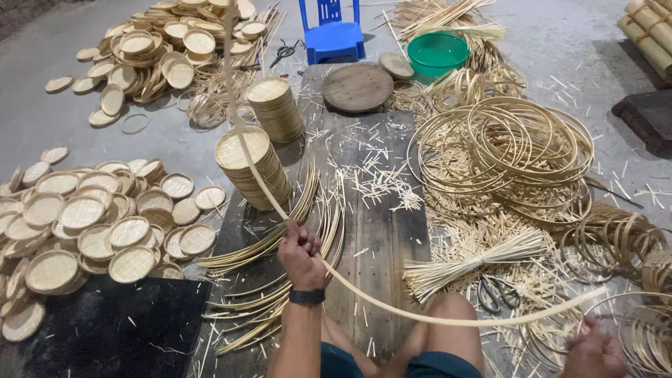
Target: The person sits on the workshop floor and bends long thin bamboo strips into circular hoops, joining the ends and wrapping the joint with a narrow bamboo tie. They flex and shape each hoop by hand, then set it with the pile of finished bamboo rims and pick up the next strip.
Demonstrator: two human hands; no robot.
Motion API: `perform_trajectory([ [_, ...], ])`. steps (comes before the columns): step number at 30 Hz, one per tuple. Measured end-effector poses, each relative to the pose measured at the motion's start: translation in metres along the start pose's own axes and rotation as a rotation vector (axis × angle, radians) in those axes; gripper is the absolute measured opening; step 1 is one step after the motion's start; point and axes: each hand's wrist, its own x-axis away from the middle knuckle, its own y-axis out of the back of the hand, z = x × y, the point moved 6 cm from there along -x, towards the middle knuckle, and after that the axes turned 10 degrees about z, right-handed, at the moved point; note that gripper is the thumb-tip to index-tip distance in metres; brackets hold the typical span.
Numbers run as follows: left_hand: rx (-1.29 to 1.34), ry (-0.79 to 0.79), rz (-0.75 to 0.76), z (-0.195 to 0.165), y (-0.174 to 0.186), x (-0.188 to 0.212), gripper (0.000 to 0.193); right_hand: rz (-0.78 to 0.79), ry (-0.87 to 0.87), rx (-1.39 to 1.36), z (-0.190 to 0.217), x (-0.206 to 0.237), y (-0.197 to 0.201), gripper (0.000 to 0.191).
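Both hands (301, 255) closed on bamboo strip (392, 308)

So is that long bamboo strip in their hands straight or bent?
Bent. The bamboo strip curves from the right hand low across the knees, through the left hand, then sweeps upward past the stacked trays.

Pale, smooth bamboo strip (392, 308) bending here, matt with a faint sheen. Under it, the plank table (381, 210) is dark, rough, weathered wood, littered with dry splinters. Woven trays (84, 217) show a tight, matt basket weave in straw colour. Hoops (511, 150) look like smooth split bamboo. Glossy green plastic basin (438, 52), glossy blue plastic chair (334, 38), dull grey concrete floor (42, 119).
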Motion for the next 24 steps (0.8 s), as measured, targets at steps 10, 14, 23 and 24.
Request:
perform_trajectory([
  [10, 0.142, 0.075, 0.257, 0.017, -0.004, 0.030, 0.032, 0.076, 0.063, -0.191, 0.023, 0.016, -0.043, 0.047],
  [14, 0.104, 0.255, 0.504, -0.048, 0.003, 0.000, 0.041, 0.005, 0.309, -0.057, 0.046, -0.033, -0.003, 0.046],
  [23, -0.369, -0.091, 0.420, -0.189, 0.030, -0.047, 0.059, 0.312, 0.162, -0.003, 0.067, -0.084, 0.010, 0.041],
  [24, -0.358, -0.102, 0.414, -0.196, 0.030, -0.049, 0.057, 0.340, 0.178, -0.021, 0.076, -0.083, 0.003, 0.040],
])
